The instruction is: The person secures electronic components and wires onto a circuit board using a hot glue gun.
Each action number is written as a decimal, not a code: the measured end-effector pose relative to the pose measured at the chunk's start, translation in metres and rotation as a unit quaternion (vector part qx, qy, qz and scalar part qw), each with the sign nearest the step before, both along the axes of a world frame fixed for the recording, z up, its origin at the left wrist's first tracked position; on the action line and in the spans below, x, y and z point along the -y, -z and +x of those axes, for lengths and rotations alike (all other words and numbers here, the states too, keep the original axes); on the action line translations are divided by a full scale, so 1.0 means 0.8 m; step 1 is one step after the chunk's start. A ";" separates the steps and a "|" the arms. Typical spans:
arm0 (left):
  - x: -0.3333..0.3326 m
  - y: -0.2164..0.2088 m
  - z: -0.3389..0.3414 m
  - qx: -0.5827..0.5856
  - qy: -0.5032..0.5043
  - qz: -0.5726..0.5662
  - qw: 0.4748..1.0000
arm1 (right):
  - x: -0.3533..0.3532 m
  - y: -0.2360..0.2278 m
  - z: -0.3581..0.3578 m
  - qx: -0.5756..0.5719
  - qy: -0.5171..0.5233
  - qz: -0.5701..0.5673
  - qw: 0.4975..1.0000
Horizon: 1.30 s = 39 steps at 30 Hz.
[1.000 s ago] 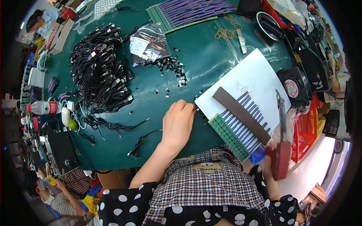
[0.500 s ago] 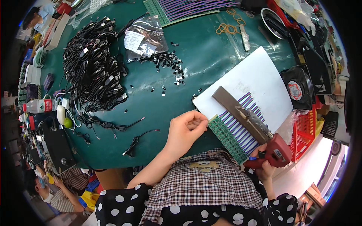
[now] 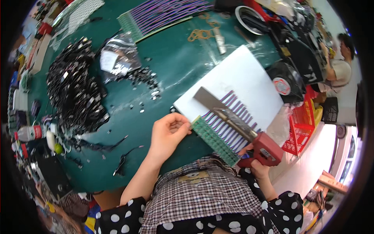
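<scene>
A green circuit board panel [image 3: 214,141] lies slanted in front of me, with a row of purple-and-dark ribbon wires [image 3: 237,109] running from it across a white sheet [image 3: 237,74]. A flat brown-grey bar [image 3: 205,98] rests across the wires. My left hand [image 3: 168,134] has its fingers curled, thumb and forefinger pinched at the panel's upper left corner. In my right hand [image 3: 257,167], closed round its grip, is a red pistol-shaped tool [image 3: 267,150]. Its long metal barrel [image 3: 235,124] reaches over the bar and wires; whether its tip touches them I cannot tell.
Black cables [image 3: 74,85] are heaped at left. A clear bag [image 3: 119,56] and small black parts [image 3: 145,78] lie beyond my left hand. At the back are a wired panel [image 3: 128,25] and rubber bands [image 3: 200,35]. A black fan [image 3: 286,84] and red basket [image 3: 300,132] stand at right.
The whole view has swung, so the table's things sit further left. My hands, the panel and the red tool keep nearly the same places relative to each other.
</scene>
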State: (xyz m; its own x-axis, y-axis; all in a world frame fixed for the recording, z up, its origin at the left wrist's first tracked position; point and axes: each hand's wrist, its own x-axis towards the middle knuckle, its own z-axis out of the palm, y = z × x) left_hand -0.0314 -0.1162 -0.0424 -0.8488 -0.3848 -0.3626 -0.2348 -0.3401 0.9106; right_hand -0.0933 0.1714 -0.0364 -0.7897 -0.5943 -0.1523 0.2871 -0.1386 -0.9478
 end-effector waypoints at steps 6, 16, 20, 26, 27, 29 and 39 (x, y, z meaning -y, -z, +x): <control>0.005 -0.009 0.028 0.027 -0.089 -0.002 0.996 | -0.002 -0.022 0.010 0.021 0.037 0.060 0.997; -0.031 -0.022 0.018 0.014 -0.037 0.056 0.998 | -0.024 -0.033 0.021 0.089 -0.005 0.102 0.991; -0.034 -0.014 0.007 0.017 -0.030 0.020 0.999 | -0.027 -0.024 0.021 0.107 -0.042 0.121 0.986; -0.034 -0.017 -0.002 0.043 -0.019 -0.074 0.996 | -0.015 -0.026 0.016 0.109 -0.058 0.134 0.983; -0.036 -0.017 -0.002 0.033 -0.027 -0.092 0.995 | -0.017 -0.025 0.017 0.111 -0.058 0.135 0.983; -0.038 -0.016 -0.003 0.025 -0.034 -0.109 0.993 | -0.022 -0.020 0.021 0.034 -0.074 0.141 0.987; -0.039 -0.010 -0.001 0.004 -0.048 -0.086 0.995 | -0.001 -0.034 0.013 0.113 -0.058 0.148 0.981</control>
